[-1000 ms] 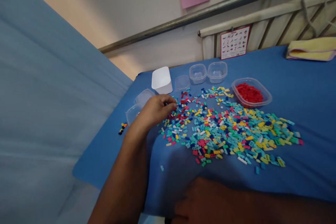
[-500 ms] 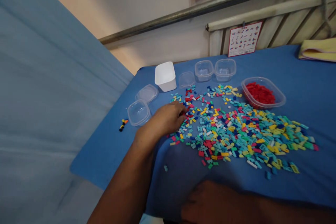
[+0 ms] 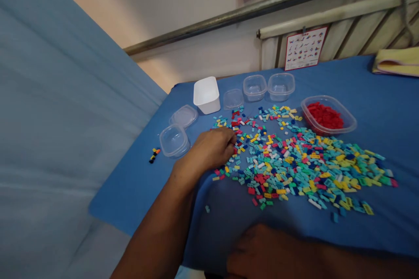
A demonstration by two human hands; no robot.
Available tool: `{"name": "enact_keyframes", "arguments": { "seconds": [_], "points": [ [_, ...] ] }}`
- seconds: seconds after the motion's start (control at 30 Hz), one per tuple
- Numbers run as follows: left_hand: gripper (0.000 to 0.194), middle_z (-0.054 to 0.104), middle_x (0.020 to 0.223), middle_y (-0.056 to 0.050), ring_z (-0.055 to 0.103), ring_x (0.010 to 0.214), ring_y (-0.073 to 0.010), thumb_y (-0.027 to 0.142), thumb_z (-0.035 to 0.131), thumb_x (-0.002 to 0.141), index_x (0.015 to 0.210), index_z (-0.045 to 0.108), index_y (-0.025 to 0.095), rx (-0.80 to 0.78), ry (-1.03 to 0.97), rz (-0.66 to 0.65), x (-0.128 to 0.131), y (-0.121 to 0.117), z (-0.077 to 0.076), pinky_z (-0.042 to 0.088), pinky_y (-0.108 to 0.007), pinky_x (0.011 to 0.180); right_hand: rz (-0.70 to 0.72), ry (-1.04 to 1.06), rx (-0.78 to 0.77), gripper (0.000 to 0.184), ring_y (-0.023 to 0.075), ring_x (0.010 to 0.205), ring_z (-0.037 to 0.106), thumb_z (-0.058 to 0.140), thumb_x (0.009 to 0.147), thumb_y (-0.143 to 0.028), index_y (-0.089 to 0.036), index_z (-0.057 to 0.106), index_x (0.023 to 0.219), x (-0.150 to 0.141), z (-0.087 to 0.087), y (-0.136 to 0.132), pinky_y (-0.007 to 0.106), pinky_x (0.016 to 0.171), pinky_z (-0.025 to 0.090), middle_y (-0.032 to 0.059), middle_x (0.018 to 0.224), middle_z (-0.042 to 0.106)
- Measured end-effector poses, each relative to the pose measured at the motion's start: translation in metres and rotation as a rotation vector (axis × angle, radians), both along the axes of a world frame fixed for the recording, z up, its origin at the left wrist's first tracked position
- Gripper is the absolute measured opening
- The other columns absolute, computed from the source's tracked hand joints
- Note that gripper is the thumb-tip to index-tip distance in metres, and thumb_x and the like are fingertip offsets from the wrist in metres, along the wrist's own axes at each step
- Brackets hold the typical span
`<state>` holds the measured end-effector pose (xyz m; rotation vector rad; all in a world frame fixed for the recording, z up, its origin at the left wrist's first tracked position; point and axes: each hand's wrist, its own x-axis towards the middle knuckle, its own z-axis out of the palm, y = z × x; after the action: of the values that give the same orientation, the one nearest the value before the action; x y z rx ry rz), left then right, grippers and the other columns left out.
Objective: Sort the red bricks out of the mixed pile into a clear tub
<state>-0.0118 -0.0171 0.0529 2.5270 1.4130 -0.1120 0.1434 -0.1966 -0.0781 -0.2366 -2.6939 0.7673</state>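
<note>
My left hand (image 3: pixel 216 146) rests at the left part of a wide spread of small coloured toy building bricks (image 3: pixel 291 165). Its fingers are curled down among the bricks, and whatever they pinch is hidden behind them. Close to the table's near edge lies my right hand (image 3: pixel 257 248), dark in shadow, its fingers folded in; what it holds, if anything, does not show. Red bricks (image 3: pixel 324 116) fill a clear plastic tub (image 3: pixel 349 123) beyond the spread on the right.
Behind the bricks stand a white tub (image 3: pixel 209 107), two clear tubs (image 3: pixel 254 89) and a clear lid (image 3: pixel 233 99). Another clear tub (image 3: pixel 173 139) and lid (image 3: pixel 183 116) sit left, near black, yellow and orange pieces (image 3: pixel 154 155). A yellow cloth (image 3: pixel 396 62) lies far right.
My left hand has shifted slightly to the right, and its fingers have curled in more tightly over the bricks. My right hand stays about where it was.
</note>
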Motion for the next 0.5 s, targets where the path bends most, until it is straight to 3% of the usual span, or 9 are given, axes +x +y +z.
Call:
{"name": "enact_keyframes", "arguments": {
  "seconds": [0.23, 0.33, 0.5],
  "points": [
    [0.021, 0.075, 0.116, -0.009, 0.069, 0.104, -0.0265, 0.015, 0.054, 0.096, 0.11, 0.069, 0.02, -0.014, -0.003, -0.088, -0.003, 0.0, -0.001, 0.049, -0.037, 0.084, -0.01, 0.023, 0.068, 0.036, 0.0172, 0.069, 0.069, 0.061, 0.113, -0.051, -0.025, 0.075, 0.093, -0.002, 0.009, 0.001, 0.034, 0.051, 0.032, -0.0023, 0.079, 0.079],
    [0.019, 0.075, 0.114, -0.009, 0.069, 0.105, -0.0259, 0.016, 0.054, 0.1, 0.11, 0.07, 0.02, -0.016, -0.042, -0.115, -0.004, 0.002, -0.005, 0.051, -0.038, 0.089, -0.017, -0.012, 0.051, 0.036, 0.0172, 0.069, 0.069, 0.063, 0.112, -0.052, -0.024, 0.075, 0.092, -0.001, 0.012, 0.003, 0.032, 0.052, 0.035, -0.0014, 0.077, 0.079],
    [0.016, 0.073, 0.102, -0.008, 0.067, 0.095, -0.0228, 0.018, 0.054, 0.102, 0.097, 0.069, 0.02, 0.022, -0.078, -0.121, -0.005, 0.007, -0.01, 0.05, -0.035, 0.085, 0.023, 0.026, 0.037, 0.023, 0.0159, 0.072, 0.066, 0.069, 0.109, -0.047, -0.027, 0.077, 0.101, 0.0, -0.005, -0.002, 0.028, 0.059, 0.042, -0.0034, 0.083, 0.079]
  ]
}}
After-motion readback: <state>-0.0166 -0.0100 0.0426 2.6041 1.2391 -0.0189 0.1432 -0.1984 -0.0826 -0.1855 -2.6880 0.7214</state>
